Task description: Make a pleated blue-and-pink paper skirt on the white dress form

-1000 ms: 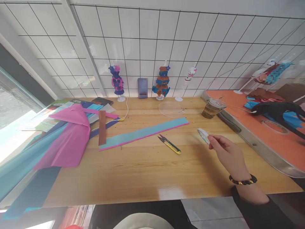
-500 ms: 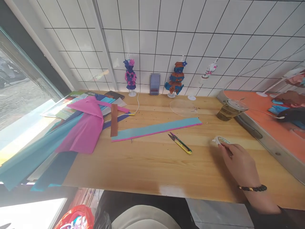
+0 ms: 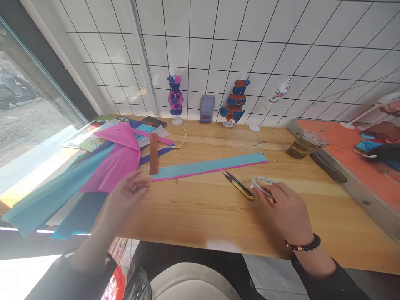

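Note:
My right hand rests on the wooden table with its fingers closed on a white roll of tape. Just left of the roll lie small yellow-handled snips. Behind them a long teal strip with a pink edge stretches across the table. My left hand hovers over the table's left part, blurred by motion, fingers loosely curled and seemingly holding nothing. It is close to a brown paper strip and a pile of pink crepe paper.
Teal and dark blue sheets hang over the left edge. Small dressed figurines stand by the tiled wall. A plastic cup of drink, a clear disc and an orange tray are at the right.
My right hand lowered the tape roll to the table and slid it left toward the snips. My left hand has come into view at the left. The camera turned left.

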The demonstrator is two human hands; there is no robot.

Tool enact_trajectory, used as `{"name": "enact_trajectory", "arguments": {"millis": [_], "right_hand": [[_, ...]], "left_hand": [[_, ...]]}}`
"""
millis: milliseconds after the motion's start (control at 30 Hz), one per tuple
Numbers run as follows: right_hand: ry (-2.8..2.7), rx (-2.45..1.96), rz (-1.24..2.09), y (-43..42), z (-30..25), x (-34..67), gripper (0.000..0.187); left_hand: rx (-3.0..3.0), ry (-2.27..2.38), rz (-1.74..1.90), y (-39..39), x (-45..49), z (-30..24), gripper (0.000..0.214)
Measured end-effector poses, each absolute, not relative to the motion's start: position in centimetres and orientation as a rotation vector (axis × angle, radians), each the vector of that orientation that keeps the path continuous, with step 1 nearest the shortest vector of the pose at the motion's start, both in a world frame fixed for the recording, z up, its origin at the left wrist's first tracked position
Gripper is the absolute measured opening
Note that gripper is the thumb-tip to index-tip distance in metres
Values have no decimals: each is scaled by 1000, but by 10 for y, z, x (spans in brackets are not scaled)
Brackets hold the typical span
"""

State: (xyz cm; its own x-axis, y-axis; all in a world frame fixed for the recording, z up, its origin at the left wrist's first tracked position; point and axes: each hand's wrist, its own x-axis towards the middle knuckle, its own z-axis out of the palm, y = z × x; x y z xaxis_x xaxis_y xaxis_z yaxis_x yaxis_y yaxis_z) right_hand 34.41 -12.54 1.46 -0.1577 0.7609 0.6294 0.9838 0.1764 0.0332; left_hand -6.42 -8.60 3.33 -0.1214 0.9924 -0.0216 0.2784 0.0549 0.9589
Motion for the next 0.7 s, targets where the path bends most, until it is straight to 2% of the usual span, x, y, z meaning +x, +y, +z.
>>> {"name": "enact_trajectory", "arguments": {"millis": [100,233,500,567,700], "right_hand": [[-2003,-1769,-745,-125,3,357,26],[-1972,-2011,-760,-131,-16,379,30],[-1998,-2011,-676,-136,-33,384,32],[-1987,-2004,-653,-134,-34,384,32],[-1986,-1994,-604,-132,-35,386,32]], "left_hand": [[889,867,1027,-82,3,35,59],[626,599,925,-85,49,31,60],[767,928,803,-90,37,20,39],[860,1078,787,-99,13,19,31],[1074,1576,629,-143,-50,22,33]]}}
